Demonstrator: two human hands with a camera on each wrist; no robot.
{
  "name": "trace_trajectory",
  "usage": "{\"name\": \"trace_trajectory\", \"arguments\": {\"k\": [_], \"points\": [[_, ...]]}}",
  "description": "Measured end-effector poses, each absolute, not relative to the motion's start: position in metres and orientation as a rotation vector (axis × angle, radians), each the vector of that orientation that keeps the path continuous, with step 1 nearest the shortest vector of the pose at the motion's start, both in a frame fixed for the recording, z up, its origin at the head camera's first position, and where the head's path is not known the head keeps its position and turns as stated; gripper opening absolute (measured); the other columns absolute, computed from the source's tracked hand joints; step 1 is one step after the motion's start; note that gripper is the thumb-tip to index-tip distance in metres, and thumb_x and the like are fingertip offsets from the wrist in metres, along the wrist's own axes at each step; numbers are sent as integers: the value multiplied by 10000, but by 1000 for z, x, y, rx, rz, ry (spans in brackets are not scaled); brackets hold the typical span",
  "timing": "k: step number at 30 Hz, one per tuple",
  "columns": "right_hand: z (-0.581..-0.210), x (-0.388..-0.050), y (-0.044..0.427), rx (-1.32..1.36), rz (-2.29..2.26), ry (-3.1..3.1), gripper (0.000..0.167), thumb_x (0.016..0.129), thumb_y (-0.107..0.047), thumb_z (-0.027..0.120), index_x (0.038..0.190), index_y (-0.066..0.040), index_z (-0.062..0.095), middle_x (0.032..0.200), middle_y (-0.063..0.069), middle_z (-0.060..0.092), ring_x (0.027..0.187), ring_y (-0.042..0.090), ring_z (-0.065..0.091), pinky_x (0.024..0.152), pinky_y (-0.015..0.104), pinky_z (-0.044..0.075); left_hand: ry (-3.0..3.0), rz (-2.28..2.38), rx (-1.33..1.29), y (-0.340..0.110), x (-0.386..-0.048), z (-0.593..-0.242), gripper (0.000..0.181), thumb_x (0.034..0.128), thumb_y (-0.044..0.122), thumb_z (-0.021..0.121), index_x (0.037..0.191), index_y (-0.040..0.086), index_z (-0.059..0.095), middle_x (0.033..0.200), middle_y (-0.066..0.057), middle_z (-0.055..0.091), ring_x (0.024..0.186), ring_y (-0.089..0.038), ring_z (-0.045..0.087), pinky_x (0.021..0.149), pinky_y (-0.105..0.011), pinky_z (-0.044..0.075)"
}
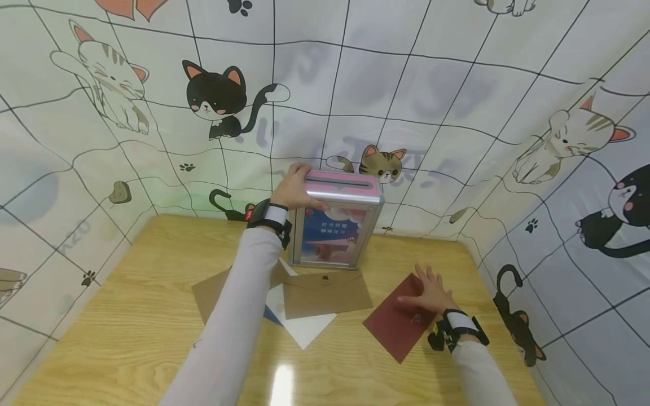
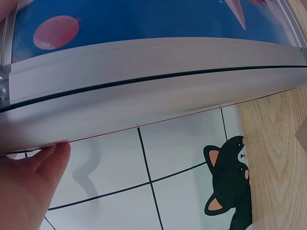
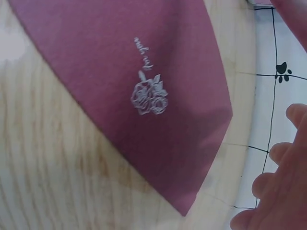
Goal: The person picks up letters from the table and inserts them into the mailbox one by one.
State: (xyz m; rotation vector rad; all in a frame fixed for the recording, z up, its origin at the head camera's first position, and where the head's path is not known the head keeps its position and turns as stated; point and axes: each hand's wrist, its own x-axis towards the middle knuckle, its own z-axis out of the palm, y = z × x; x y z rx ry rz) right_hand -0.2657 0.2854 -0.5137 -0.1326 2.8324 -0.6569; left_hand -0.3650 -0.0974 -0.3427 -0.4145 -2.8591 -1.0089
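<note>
At the left of the desk [image 1: 127, 304], a brown envelope [image 1: 208, 293] is lying partly beneath the left sleeve [image 1: 228, 321], which is also covering part of a blue sheet [image 1: 272, 316]. The left hand [image 1: 297, 189] is gripping the box [image 1: 340, 180] at its top left side, thumb in front and fingers behind; the left wrist view is cutting off most of this hand. The box is standing at the rear, long axis vertical, printed panel facing the person, top slot running left to right. A white envelope [image 1: 304, 330] is pointing one corner toward the person, its remainder largely hidden under a second brown envelope [image 1: 325, 299], whose long axis is running left to right. At the right, a red envelope [image 1: 393, 321] is lying with its long axis running diagonally, near left to far right. The right hand [image 1: 429, 293] is covering its far-right end, fingers spread and ungripping; contact is remaining indeterminable. The right wrist view is cropping the envelope's near-left end.
</note>
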Motion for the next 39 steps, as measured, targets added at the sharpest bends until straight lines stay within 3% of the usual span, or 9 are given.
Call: {"name": "trace_trajectory", "arguments": {"k": [18,27,39], "points": [[-537,-253,283,-64,-617,2868,1128,632,-610,689,1445,-55,139,1439,340,32,1266,584,-16,832,808,50,-2861,-995,-422,-97,-365,-345,1137,527,461,832,1428,90,246,1474,-123,164,1273,-295,333,1018,-402,349],[-554,-249,279,-50,-605,2878,1171,606,-628,697,1452,-58,122,1449,318,33,1274,569,-14,831,804,-31,-2868,-978,-417,-97,-365,-345,1136,528,459,833,1428,88,247,1477,-124,161,1277,-300,333,1020,-401,348],[-559,-243,273,-35,-592,2887,1170,601,-625,701,1447,-39,144,1452,312,24,1299,524,-36,851,796,-33,-2864,-970,-401,-98,-367,-345,1135,518,464,835,1426,99,258,1470,-114,180,1253,-296,363,1003,-397,367]]}}
